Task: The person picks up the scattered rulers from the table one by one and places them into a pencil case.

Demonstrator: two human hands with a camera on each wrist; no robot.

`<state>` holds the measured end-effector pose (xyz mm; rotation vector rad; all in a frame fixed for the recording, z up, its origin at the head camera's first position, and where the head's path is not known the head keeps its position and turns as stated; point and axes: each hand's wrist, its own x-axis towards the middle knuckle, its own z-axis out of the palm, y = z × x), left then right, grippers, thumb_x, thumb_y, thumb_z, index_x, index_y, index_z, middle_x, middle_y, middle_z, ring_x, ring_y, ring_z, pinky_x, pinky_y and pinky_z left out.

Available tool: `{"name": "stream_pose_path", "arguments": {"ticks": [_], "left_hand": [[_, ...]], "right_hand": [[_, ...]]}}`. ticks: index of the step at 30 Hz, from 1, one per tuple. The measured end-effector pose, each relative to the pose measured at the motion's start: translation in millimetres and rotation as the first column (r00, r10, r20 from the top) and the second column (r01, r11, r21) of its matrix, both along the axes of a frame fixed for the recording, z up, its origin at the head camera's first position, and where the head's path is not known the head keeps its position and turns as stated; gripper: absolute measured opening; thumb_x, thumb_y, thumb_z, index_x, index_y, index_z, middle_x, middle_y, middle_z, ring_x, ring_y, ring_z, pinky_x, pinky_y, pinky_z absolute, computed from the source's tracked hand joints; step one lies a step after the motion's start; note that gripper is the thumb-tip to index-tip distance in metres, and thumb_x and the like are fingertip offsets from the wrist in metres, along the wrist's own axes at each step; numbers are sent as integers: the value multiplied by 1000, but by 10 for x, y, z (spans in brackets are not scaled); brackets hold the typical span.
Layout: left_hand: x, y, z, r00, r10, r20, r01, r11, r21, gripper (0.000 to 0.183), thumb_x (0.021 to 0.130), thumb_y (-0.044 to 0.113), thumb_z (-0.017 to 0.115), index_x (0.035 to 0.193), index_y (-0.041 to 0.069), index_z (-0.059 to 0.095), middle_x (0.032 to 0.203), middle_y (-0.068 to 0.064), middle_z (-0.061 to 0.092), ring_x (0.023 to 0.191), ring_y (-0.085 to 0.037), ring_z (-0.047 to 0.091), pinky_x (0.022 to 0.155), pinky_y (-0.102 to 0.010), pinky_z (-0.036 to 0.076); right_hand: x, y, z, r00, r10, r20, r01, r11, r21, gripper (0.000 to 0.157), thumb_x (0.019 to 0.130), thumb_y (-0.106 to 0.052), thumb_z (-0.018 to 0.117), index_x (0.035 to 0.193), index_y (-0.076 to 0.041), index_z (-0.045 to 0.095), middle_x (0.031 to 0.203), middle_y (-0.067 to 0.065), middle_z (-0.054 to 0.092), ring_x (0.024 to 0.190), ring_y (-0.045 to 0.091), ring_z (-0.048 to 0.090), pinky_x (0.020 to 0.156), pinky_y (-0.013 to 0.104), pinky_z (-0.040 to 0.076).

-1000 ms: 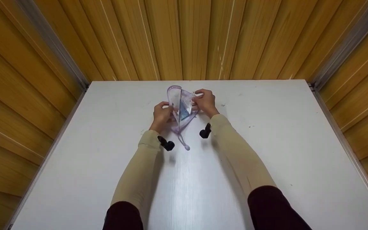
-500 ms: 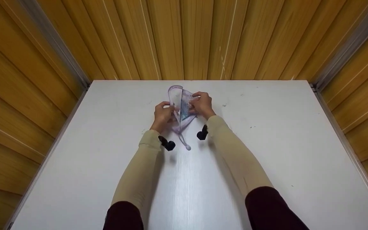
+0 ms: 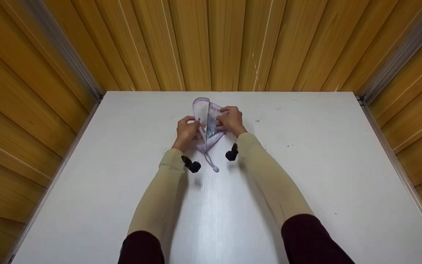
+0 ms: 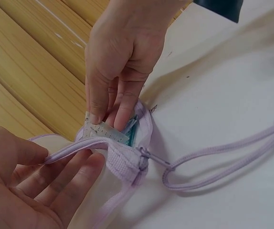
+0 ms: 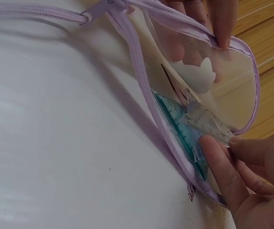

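A lilac zip pencil pouch with mesh sides lies unzipped near the table's far edge. My left hand pinches its zip edge between thumb and fingers, spreading the mouth. Inside the mouth, my right hand pinches a clear ruler with printed marks; its lower part is hidden. Beside this lies a teal set square, partly covered by clear plastic. A white shape with pointed tips shows at the mesh. The zip's cord loop trails toward me.
The white table meets wooden plank walls at the back and sides. Small dark specks mark the tabletop to the right. A black camera mount hangs from each sleeve, close above the table.
My right hand has moved left and slightly nearer, lowering the clear ruler into the pouch between the zip edges. My left hand stays in place on the pouch edge.
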<state>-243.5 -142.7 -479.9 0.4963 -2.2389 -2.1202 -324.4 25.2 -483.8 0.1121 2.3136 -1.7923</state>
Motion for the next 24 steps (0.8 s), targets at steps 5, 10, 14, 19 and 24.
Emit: {"name": "stream_pose_path", "arguments": {"ticks": [5,10,14,19,24], "left_hand": [[1,3,-2,1000,4,8,-4,1000,-4,34,98,10,57,129,-3,62,104,-15,77,70,-16,71,64,-33,58],[-6,3,-9,1000,10,14,-10,1000,0,33,98,10,57,128,-3,62,106,-15,77,70,-16,70,64,-32,58],[-8,1,-14,1000,11,10,-11,1000,4,33,99,10,56,128,-3,62,108,-17,76,70,-16,70,64,-33,59],[-3,-4,-10,1000,8,-3,-8,1000,8,33,98,9,57,128,-4,62,107,-17,76,69,-15,70,62,-31,57],[4,-13,-7,1000,6,-9,-6,1000,-15,32,98,9,56,127,-4,63,107,-17,76,67,-13,69,60,-30,56]], "right_hand": [[-4,-5,-1,1000,3,-4,-3,1000,24,34,92,0,72,126,-1,65,99,16,69,71,22,73,62,34,61],[-3,-10,6,1000,11,-13,-10,999,41,34,93,-1,71,126,0,65,101,17,70,72,22,74,63,33,61],[4,-12,23,1000,18,-21,-17,998,67,34,94,-2,71,127,0,65,102,16,69,74,23,74,64,33,61],[9,-14,64,1000,20,-16,-19,995,103,31,94,-4,72,124,1,67,99,15,72,74,23,75,65,33,61],[13,-12,104,1000,27,-10,-26,989,145,27,93,-5,73,120,0,69,95,13,75,71,21,74,64,32,61]]}}
